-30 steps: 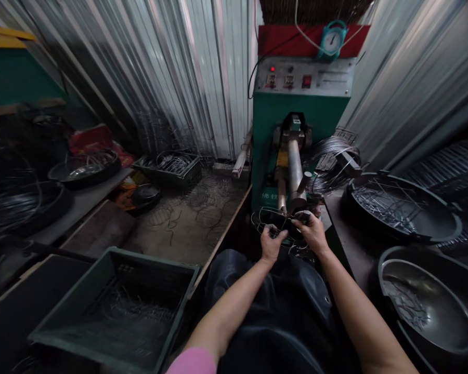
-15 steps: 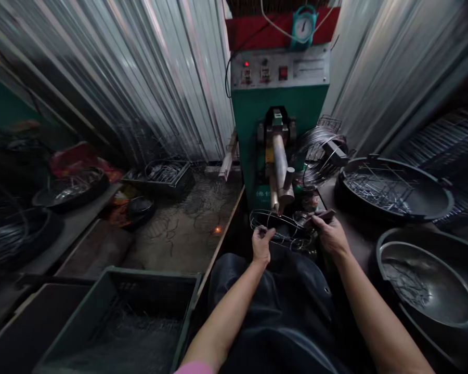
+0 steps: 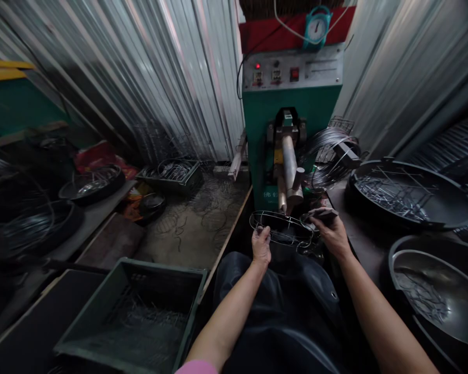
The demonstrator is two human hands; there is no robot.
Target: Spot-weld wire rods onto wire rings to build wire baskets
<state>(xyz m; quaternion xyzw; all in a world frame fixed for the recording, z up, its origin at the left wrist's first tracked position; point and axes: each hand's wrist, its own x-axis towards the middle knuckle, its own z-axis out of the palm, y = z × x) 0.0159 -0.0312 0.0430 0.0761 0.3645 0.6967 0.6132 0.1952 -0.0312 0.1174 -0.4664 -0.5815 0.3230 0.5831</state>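
Note:
My left hand (image 3: 261, 245) is closed, with thumb and fingers pinching the near left side of a round wire frame (image 3: 275, 212). The frame is made of thin metal rings joined by short cross wires. Its far rim sits at the lower tip of a green welding machine's metal arm (image 3: 289, 166); whether they touch is unclear. At the frame's right side, my right hand (image 3: 334, 235) is closed on a dark flat block (image 3: 323, 213). Its fingers are partly hidden, and the wire loops beneath that hand are hard to make out.
A wire coil (image 3: 329, 156) hangs right of the arm. Further right stand a black pan (image 3: 458, 202) of wire pieces and a metal bowl (image 3: 462, 291). On the left are a green crate (image 3: 89, 317) and a tray (image 3: 193, 179) of metal parts. A wooden board edge (image 3: 230, 236) runs beside my legs.
The view has swung left, so the surroundings appear further right. Relative to the machine arm, my hands and the wire frame have shifted slightly left. An orange glowing spot over the floor is gone.

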